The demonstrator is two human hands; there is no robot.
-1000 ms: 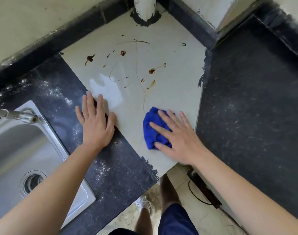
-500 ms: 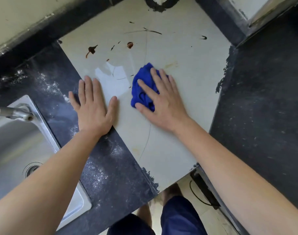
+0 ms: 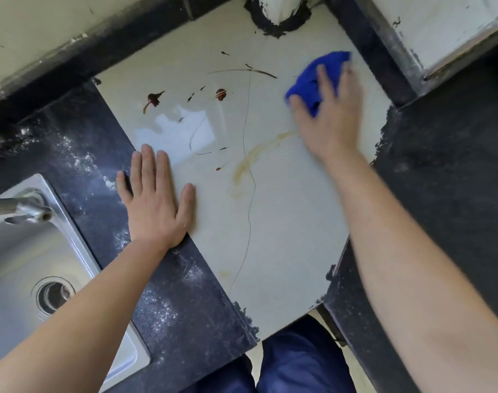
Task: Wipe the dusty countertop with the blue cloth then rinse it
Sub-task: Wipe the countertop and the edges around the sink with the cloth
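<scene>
The bench's pale middle panel (image 3: 284,222) looks like glazed tile, smooth and glossy, with a bright reflection and dried brown smears on it. The dark slabs (image 3: 168,293) on either side look like speckled stone, matt under white powdery dust. The blue cloth (image 3: 306,85) is soft, napped fabric. The sink (image 3: 12,265) and tap (image 3: 20,208) are brushed metal with a dull sheen.

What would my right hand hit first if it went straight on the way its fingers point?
Probably the black back edging, just beyond the blue cloth under the right hand; only bare countertop lies between.
</scene>
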